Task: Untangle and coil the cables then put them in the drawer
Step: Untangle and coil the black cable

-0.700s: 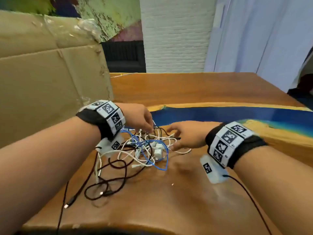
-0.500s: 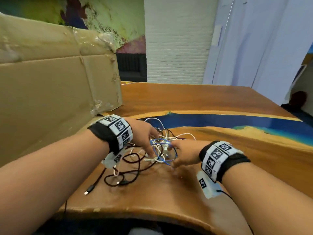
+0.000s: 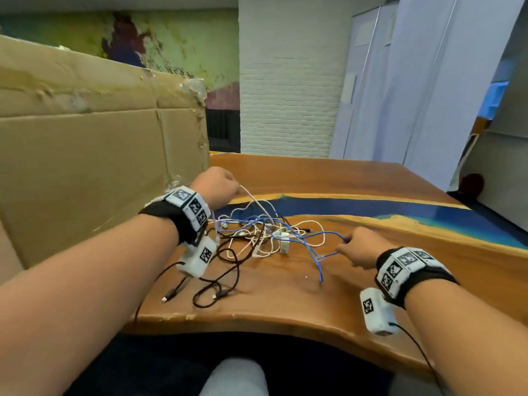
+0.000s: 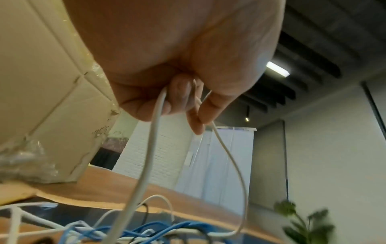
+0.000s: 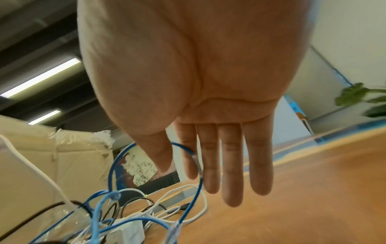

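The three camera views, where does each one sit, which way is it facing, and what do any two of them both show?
Head: worn on the head, looking forward and down at the wooden table; both forearms, the left hand and the right hand show.
Left wrist: under the left wrist, looking along the palm; fingers pinch a white cable.
Right wrist: under the right wrist, looking along the palm; thumb and forefinger pinch a blue cable, other fingers straight.
Shared: both wrist views show the cardboard box and the cable tangle seen from the head.

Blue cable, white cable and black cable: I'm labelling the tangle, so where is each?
blue cable (image 3: pixel 319 264): head view, free end right of the tangle.
white cable (image 4: pixel 146 165): left wrist view, strand below the left hand.
black cable (image 3: pixel 228 278): head view, near loop.
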Motion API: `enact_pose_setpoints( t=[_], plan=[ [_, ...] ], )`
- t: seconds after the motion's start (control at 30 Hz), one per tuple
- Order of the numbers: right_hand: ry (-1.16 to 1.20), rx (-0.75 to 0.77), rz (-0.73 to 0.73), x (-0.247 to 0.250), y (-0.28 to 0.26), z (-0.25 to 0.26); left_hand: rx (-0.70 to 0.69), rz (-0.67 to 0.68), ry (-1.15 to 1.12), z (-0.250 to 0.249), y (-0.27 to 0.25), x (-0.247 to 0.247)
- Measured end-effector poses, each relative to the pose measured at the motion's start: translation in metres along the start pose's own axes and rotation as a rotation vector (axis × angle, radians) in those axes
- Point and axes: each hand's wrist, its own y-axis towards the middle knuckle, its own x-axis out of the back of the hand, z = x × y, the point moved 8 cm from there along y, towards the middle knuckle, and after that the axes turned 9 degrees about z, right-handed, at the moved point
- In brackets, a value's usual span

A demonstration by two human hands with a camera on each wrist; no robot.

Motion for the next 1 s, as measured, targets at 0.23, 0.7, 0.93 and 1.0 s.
enact_pose_setpoints(
  t=[0.23,0.7,0.93,1.0],
  plan=[
    [0.111,0.165,0.089,-0.007,-0.029,0.014,-0.108,-0.135,0.021,-0.062,-0.011,0.013],
    [-0.041,0.472,0.155,-0.055,0.000,0.150,-0.281,-0.290,0.114,-0.066,0.010,0.025],
    [-0.265,0.406,0.287,-0.107,0.030,0.170,-0.286,-0.222,0.137,-0.029,0.013,0.026],
    [-0.290,0.396,0.230,-0.100,0.039,0.170,-0.245,-0.174,0.152,-0.014,0.016,0.021]
  ],
)
